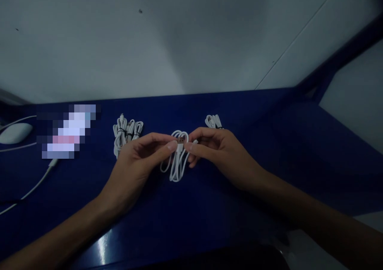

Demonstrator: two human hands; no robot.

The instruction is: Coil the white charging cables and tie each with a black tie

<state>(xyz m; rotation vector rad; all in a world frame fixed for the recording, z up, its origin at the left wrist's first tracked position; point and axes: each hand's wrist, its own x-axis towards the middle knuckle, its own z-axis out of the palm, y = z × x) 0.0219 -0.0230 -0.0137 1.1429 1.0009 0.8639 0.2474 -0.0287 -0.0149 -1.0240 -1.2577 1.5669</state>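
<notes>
1. Holding a coiled white cable [179, 155] at the centre, over the blue table [194, 210]; cannot tell whether its lower loops touch the surface. Showing at the top of the coil, a metal plug [181, 140], pointing away.
2. Pinching the coil from its left with thumb and forefinger of the left hand [136, 158], closed down to the cable's thickness.
3. Pinching likewise from its right with the right hand [223, 150], fingers curled behind.
4. Lying just beyond the left hand and partly hidden by it, tied white cable bundles [121, 132]; beyond the right hand, also partly covered, another bundle [213, 121].
5. Sitting farther left, a pixelated lit screen [70, 132] with a white cord [36, 188] at its near end, then a rounded white object [15, 133].
6. Rising behind the table, a pale wall [209, 34].
</notes>
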